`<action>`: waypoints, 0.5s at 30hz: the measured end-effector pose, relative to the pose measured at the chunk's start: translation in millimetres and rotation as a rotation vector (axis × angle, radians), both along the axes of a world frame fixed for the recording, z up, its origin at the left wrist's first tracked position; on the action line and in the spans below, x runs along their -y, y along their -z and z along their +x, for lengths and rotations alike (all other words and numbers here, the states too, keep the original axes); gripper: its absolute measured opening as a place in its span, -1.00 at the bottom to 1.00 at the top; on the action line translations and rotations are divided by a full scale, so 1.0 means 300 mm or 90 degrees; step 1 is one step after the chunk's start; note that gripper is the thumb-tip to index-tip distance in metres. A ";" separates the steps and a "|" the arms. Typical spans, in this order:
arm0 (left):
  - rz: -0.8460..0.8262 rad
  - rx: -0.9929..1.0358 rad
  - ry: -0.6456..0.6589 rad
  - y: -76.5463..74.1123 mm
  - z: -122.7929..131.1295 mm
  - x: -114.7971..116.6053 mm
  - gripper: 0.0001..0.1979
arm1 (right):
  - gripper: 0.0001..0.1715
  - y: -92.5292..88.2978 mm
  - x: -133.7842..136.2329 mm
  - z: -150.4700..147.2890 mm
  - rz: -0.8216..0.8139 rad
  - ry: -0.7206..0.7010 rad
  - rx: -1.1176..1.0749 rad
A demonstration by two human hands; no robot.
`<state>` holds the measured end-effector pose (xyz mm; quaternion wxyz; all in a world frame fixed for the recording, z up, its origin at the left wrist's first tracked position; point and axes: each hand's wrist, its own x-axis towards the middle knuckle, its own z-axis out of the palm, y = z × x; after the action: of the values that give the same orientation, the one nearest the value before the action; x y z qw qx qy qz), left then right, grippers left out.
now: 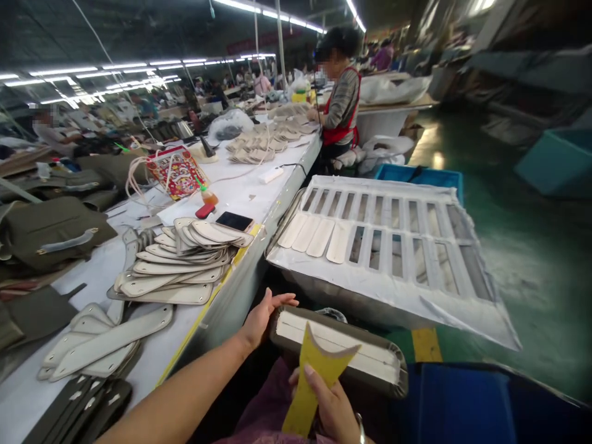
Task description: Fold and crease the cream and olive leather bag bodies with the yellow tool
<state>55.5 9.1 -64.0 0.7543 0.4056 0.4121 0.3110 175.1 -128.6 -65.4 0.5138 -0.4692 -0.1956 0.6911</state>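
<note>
My left hand (259,319) grips the left end of an olive and cream padded strap piece (365,357) held over my lap, thumb up and fingers curled round it. My right hand (330,404) pinches a yellow curved scraper (315,377) whose forked tip rests on the cream face of the piece. A white slotted rack (416,246) stands just beyond, with several cream strips (314,234) laid across its near left slots.
The long white worktable (250,191) on my left carries stacks of cream strap pieces (180,259), a phone (234,220), a colourful bag (178,171) and olive bags (50,228). A person in a red apron (341,105) works at its far end. Blue crates (420,176) stand on the green floor.
</note>
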 end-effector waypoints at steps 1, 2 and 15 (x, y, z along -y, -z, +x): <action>-0.040 0.067 -0.017 0.013 -0.020 0.015 -0.41 | -0.50 -0.027 0.021 0.025 0.008 0.010 0.004; -0.055 0.118 -0.030 0.024 -0.040 0.031 -0.46 | -0.54 -0.055 0.035 0.045 0.022 0.034 0.011; 0.005 0.177 0.051 0.058 -0.136 0.037 -0.46 | -0.71 -0.144 -0.393 -0.155 0.267 0.239 0.069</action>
<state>14.8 -1.9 -81.3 0.8144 0.3777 0.2858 0.3352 128.6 -10.7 -22.2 0.7071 -0.4171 -0.2712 0.5025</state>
